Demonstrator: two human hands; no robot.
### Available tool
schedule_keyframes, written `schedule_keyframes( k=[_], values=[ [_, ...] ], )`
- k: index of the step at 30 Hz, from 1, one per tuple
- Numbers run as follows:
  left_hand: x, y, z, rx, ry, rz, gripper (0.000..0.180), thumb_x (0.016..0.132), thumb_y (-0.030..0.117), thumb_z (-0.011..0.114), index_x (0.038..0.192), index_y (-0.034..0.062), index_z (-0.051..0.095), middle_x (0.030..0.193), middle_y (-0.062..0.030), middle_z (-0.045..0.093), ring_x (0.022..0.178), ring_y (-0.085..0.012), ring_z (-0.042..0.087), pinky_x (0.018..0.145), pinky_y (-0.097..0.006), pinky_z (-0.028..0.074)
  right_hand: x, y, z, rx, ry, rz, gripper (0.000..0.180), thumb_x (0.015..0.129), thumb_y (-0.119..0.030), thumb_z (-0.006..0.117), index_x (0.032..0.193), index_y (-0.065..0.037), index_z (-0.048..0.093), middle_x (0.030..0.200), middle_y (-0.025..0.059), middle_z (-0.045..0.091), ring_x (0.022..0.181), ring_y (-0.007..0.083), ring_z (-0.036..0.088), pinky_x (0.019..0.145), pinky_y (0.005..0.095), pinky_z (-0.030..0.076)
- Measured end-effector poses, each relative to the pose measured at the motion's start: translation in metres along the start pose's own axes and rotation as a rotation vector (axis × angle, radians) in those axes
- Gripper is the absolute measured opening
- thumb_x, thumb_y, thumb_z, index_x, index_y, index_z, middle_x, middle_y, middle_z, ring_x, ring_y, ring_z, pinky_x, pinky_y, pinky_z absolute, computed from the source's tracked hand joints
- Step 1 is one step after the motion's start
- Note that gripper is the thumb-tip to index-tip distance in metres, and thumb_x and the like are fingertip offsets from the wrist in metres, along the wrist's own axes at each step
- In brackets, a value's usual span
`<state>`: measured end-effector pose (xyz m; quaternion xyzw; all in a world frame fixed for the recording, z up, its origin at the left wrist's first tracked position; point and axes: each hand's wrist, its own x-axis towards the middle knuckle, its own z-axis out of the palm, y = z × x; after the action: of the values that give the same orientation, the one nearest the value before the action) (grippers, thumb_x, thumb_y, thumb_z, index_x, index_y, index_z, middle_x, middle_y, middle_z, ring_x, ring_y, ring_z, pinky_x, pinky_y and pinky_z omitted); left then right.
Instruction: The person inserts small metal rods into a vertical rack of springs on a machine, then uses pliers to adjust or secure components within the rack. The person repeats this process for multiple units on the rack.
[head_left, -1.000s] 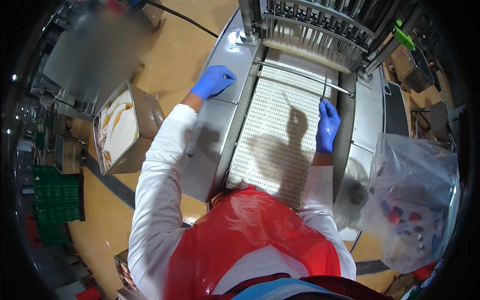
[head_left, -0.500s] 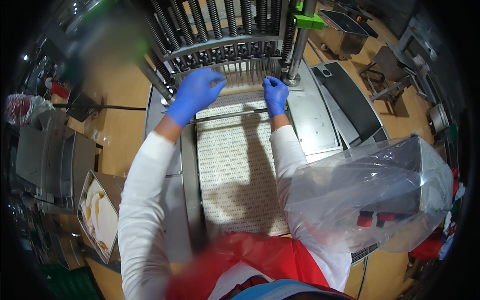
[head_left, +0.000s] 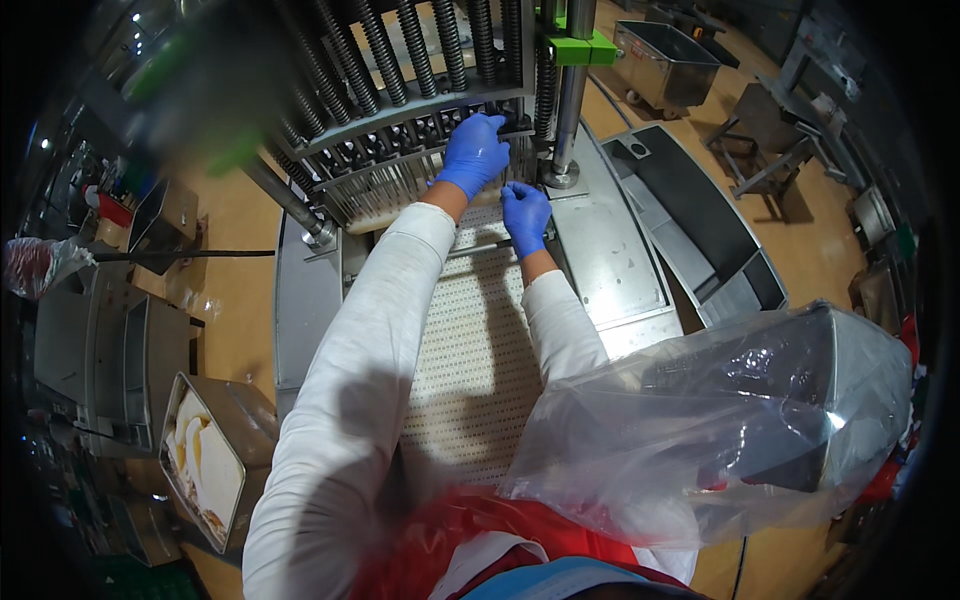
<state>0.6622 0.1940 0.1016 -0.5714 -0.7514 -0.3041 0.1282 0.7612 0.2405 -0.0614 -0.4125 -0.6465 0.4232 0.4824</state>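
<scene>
In front of me stands a machine with a row of thin metal needles (head_left: 385,188) hanging under a bar of holders, below thick coil springs (head_left: 415,45). My left hand (head_left: 474,156), in a blue glove, is raised against the right part of the holder row, fingers bent over it; whatever they grip is hidden. Lower and to its right, my right hand (head_left: 526,220), also blue-gloved, has fingertips pinched together beside the rightmost needles. I cannot make out what is in the pinch. Beneath my arms runs a pale conveyor belt (head_left: 470,370) patterned with small slots.
A clear plastic sheet (head_left: 690,400) covers a box shape at right, over my right forearm. Steel side plates (head_left: 610,250) flank the belt. A steel tub (head_left: 225,480) with pale contents stands at left; a wheeled steel bin (head_left: 665,70) stands far right. A green clamp (head_left: 583,50) grips the post.
My left hand has moved right and up to the holder row, its fingers bending in. My right hand has shifted slightly left and down in the picture, still pinched. The view has turned a little.
</scene>
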Motion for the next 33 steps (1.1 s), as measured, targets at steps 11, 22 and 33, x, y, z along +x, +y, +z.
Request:
schedule_keyframes(
  k=[11,22,33],
  values=[
    [0.007,-0.007,-0.006,-0.102,-0.145,-0.079,0.043,0.080,0.021,0.078,0.121,0.0077,0.075,0.109,-0.0216,0.074,0.102,-0.0359,0.071,0.095,-0.043,0.056,-0.005,-0.017,-0.004,0.096,-0.033,0.056,0.025,0.088,-0.014,0.077,0.109,0.001,0.078,0.090,0.0152,0.079,0.075,0.0182,0.076,0.073,0.0316,0.060],
    [0.011,-0.010,0.000,-0.072,-0.097,-0.013,0.041,0.079,0.020,0.078,0.118,0.0079,0.076,0.100,-0.0181,0.076,0.091,-0.0325,0.073,0.087,-0.041,0.058,-0.003,-0.009,-0.003,0.018,0.016,-0.024,0.021,0.088,-0.013,0.074,0.104,0.000,0.078,0.085,0.0173,0.077,0.075,0.0243,0.075,0.074,0.0353,0.058],
    [0.010,-0.008,-0.002,-0.080,-0.091,-0.004,0.038,0.081,0.024,0.077,0.117,0.0090,0.077,0.108,-0.0190,0.075,0.101,-0.0356,0.072,0.095,-0.043,0.056,0.019,0.002,0.009,0.163,0.054,-0.077,0.022,0.090,-0.014,0.072,0.107,0.000,0.077,0.089,0.0161,0.077,0.077,0.0261,0.074,0.076,0.0356,0.057]
  ],
)
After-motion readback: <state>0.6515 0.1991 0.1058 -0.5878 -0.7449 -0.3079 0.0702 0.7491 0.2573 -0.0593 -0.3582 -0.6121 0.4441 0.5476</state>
